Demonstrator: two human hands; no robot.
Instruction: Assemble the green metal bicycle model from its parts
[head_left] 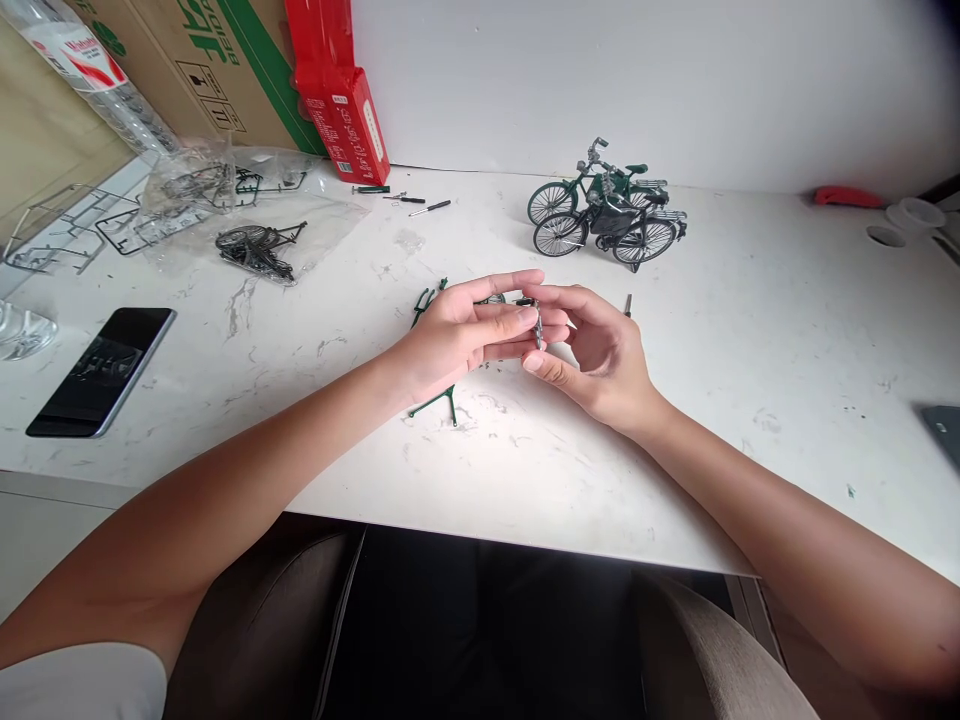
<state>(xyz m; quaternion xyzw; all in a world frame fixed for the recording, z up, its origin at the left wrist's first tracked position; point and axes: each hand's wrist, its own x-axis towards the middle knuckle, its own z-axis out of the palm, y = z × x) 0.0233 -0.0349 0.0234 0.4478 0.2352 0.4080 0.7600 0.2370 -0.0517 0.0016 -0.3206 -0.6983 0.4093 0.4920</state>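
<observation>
Between my two hands is a small dark and silver part (538, 328), held upright. My left hand (469, 325) pinches it with the thumb against the fingers. My right hand (600, 355) is at its right side, index fingertip at its top and thumb near its lower end; whether these fingers grip it is hard to tell. Beneath and beside my left hand lie green model parts: a forked piece (424, 302) behind it and a Y-shaped frame piece (448, 396) in front. Another small piece shows partly behind the fingers.
Two model bicycles (611, 215) stand at the back of the table (480, 480). Small screwdrivers (429, 208), bagged parts (259, 248), black sprues (56, 230), a phone (103, 370), a red box (349, 130) and a bottle (97, 75) are at the left.
</observation>
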